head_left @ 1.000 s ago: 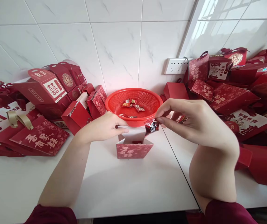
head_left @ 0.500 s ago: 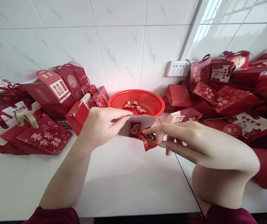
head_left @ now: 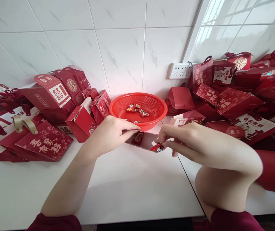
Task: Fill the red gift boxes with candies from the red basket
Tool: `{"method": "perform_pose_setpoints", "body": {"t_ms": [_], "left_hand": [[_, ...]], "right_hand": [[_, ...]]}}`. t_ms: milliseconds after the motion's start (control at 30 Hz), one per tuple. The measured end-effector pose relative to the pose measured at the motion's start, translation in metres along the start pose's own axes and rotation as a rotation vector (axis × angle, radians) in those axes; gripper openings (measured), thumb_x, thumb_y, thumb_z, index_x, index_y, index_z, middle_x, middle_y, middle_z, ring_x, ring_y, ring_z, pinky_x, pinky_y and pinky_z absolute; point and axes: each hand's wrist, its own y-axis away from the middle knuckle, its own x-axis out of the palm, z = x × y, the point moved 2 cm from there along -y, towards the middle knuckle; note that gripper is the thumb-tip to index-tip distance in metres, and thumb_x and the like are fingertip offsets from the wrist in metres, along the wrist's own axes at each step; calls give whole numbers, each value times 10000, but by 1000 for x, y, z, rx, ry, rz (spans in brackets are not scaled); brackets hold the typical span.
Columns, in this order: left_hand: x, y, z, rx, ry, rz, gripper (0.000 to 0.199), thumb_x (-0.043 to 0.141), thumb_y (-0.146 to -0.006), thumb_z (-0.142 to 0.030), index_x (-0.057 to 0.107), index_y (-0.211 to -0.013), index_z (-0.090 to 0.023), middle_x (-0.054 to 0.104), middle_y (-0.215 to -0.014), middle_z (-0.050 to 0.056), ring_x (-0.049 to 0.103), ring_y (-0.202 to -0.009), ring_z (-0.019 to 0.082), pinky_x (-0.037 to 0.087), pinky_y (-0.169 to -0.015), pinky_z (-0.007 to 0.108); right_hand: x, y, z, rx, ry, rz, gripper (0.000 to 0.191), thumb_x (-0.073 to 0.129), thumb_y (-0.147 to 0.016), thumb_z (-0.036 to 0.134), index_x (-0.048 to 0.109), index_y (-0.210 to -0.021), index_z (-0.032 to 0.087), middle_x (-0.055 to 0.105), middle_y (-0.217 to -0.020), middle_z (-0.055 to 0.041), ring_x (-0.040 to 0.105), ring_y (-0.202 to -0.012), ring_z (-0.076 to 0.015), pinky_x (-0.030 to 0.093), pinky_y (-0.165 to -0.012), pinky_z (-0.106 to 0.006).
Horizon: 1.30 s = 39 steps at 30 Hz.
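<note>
My left hand [head_left: 112, 134] pinches the upper edge of an open paper gift box [head_left: 147, 141] with a pale inside, between thumb and fingers. A red wrapped candy [head_left: 137, 137] lies within it. My right hand [head_left: 178, 139] is closed on another red wrapped candy [head_left: 158, 148], which is partly inside the box opening at its right end. Fingers cover some of that candy. Just behind the box stands a red plastic basket [head_left: 160, 109] with several wrapped candies [head_left: 143, 113] at its bottom.
Red gift boxes [head_left: 53, 93] and bags [head_left: 44, 141] crowd the left side of the white table [head_left: 132, 192]. More red boxes [head_left: 238, 99] are heaped on the right. A white power strip [head_left: 179, 71] is at the tiled wall [head_left: 118, 57]. A dark seam crosses the table.
My right hand has lowered the candy from in front of the box into its opening. The box has tilted, and more of the basket shows. My left hand keeps its pinch.
</note>
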Motion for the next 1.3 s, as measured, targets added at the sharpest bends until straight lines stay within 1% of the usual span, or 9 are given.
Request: {"method": "perform_pose_setpoints", "body": {"t_ms": [100,267,467,633,833,967,1067,1167,1300], "left_hand": [[10,-7,3,-44,63,148,330,496,-882,-162,775,-1004,-289,775,-889,-44,681,-758,145,483,-670,240],[14,-11,7,-79,100,239,273,471,-874,-180,739,-899,-231,746,-864,-11,645,-758,159,449,-673,251],[22,-11,19,-155,30,376,141,482,-793,-196,622,-798,-205,644,-736,2,581,-653,169,358,-528,257],[23,-12,25,-178,51,416,279,505,-670,-116,612,-899,-235,665,-833,-3,621,-708,183,367,-509,235],[19,-11,16,-119,138,548,377,627,-750,-300,593,-1125,-279,697,-839,-22,644,-672,173,410,-529,238],[23,-10,18,-119,180,631,487,660,-735,-310,550,-1209,-290,712,-973,-20,667,-799,191,453,-616,245],[25,-10,22,-98,148,620,380,597,-775,-262,596,-1155,-274,706,-1038,-6,657,-858,195,460,-665,259],[24,-14,25,-97,133,490,266,513,-836,-225,629,-1075,-245,697,-1026,9,639,-873,194,452,-695,273],[25,-20,28,-136,258,328,296,392,-965,-372,630,-933,-200,669,-869,22,601,-768,180,425,-656,281]], "right_hand": [[2,-9,-5,12,25,-84,132,475,-951,162,575,-878,205,645,-746,-4,567,-626,-137,397,-572,-253],[5,-20,-10,-5,-52,-175,131,483,-935,120,584,-895,194,655,-819,-6,568,-673,-125,401,-603,-246],[18,-35,-8,-12,-112,-131,99,488,-934,140,548,-881,198,654,-791,-4,572,-661,-128,385,-588,-237],[31,-46,-9,60,-105,-28,110,413,-975,189,458,-876,206,614,-702,10,519,-581,-119,343,-567,-238],[29,-43,-14,158,37,-25,113,379,-985,219,410,-877,209,562,-641,15,474,-537,-127,284,-529,-248],[26,-40,-12,117,19,20,109,386,-989,231,450,-904,207,577,-666,13,489,-555,-128,283,-525,-247],[25,-40,-9,56,4,63,108,420,-978,224,496,-903,204,610,-708,10,517,-599,-129,300,-544,-247],[22,-39,-10,49,35,39,130,442,-957,185,499,-841,198,602,-700,15,503,-590,-120,304,-547,-249],[20,-39,-15,77,59,-37,149,483,-929,171,478,-784,203,606,-699,27,493,-563,-108,303,-533,-244]]}}
